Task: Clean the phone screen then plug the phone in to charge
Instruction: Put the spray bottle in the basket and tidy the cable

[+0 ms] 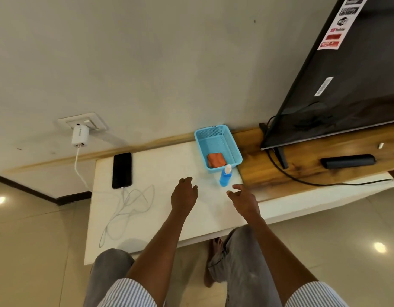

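Two hands: the left hand (184,194) and the right hand (244,200) hover over the white table top (165,171), fingers loosely curled, holding nothing.
Phone: a slim black glossy rectangular phone (122,170) lies flat, screen up, near the table's far left corner; its long axis runs from the wall toward the person, the charging end nearest the person.
Cable: a thin white charging cable (129,204) meets the phone's near end, lies in loose loops on the table and rises to a white rounded plastic charger (80,135) in a white wall socket (83,122).
Basket: a light-blue rectangular perforated plastic basket (218,138) stands at the table's far right, holding a folded orange cloth (216,160).
Bottle: a small blue translucent spray bottle with a white cap (226,176) stands upright just in front of the basket, near the right hand.
Television: a black flat television (351,85) on a brown wooden shelf (306,156) carries stickers; one seems to read "YouTube", the others too small to read.
Remote: a long black remote (348,161) lies on the shelf.
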